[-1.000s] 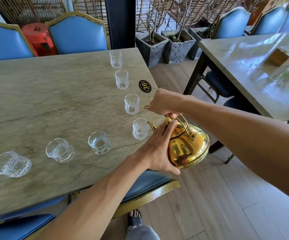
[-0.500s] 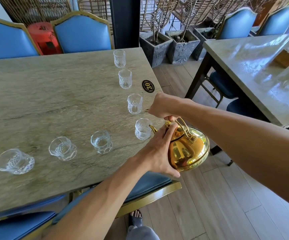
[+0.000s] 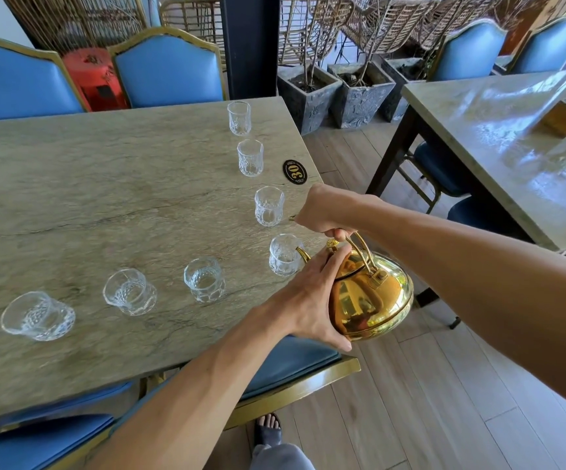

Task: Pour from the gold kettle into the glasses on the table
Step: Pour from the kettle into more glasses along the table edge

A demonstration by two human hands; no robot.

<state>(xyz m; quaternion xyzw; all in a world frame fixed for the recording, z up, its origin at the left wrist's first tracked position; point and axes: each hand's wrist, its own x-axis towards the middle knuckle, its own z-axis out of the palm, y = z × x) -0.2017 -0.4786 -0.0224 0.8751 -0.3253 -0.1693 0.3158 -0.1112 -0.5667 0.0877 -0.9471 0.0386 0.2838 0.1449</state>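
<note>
The gold kettle (image 3: 373,296) hangs tilted at the table's right edge, spout (image 3: 302,254) at the rim of the nearest corner glass (image 3: 283,254). My right hand (image 3: 325,210) grips its arched handle from above. My left hand (image 3: 312,296) lies flat on the lid and side of the kettle, fingers by the lid knob. Several clear patterned glasses stand in a bent row on the stone table (image 3: 105,198): one (image 3: 269,205) just beyond the corner glass, two farther (image 3: 250,157) (image 3: 239,117), and three to the left (image 3: 204,279) (image 3: 129,291) (image 3: 39,315).
A black oval number plate (image 3: 295,171) lies by the table's right edge. Blue chairs (image 3: 169,69) stand behind and in front of the table. A second table (image 3: 512,137) stands to the right across a wooden floor aisle. Stone planters (image 3: 359,93) sit at the back.
The kettle and both hands hold nearly the same pose at the corner glass; the view has shifted slightly, with the kettle tipped a little more toward the glass.
</note>
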